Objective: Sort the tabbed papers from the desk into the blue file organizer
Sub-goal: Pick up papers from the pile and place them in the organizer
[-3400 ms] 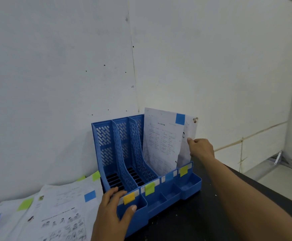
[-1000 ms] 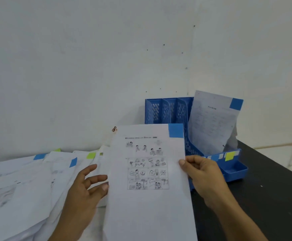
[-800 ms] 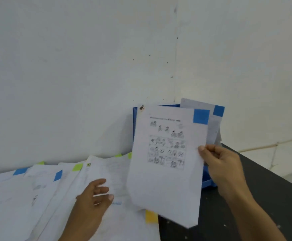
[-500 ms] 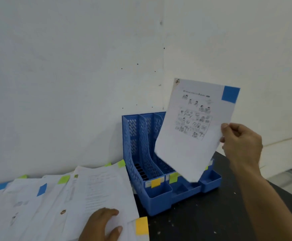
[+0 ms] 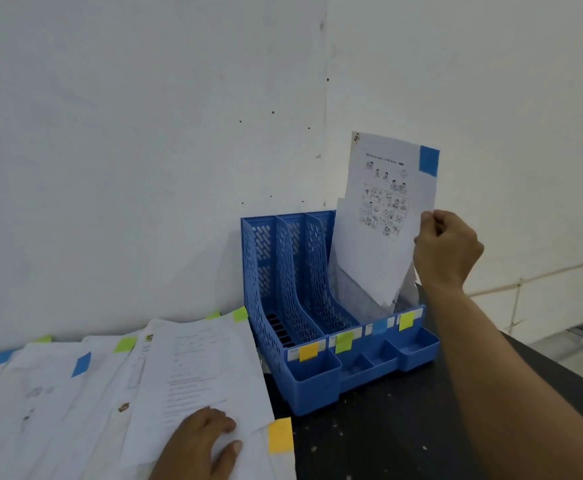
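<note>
The blue file organizer (image 5: 293,306) stands against the white wall with three upright slots and coloured labels on its front. My right hand (image 5: 446,249) pinches the right edge of a blue-tabbed sheet (image 5: 380,216) with small drawings. Its lower corner dips into the rightmost slot, in front of another sheet standing there. My left hand (image 5: 200,445) rests flat on the spread pile of tabbed papers (image 5: 110,393) on the desk to the left. That pile carries blue, green and yellow tabs.
The black desk (image 5: 387,441) runs to the right, where its edge drops to a pale floor. The organizer's low front trays (image 5: 369,362) look empty. The left and middle slots hold no paper.
My right hand has carried the blue-tabbed sheet from above the pile to the organizer and lowered its bottom corner into the rightmost slot. My left hand settled onto the pile.
</note>
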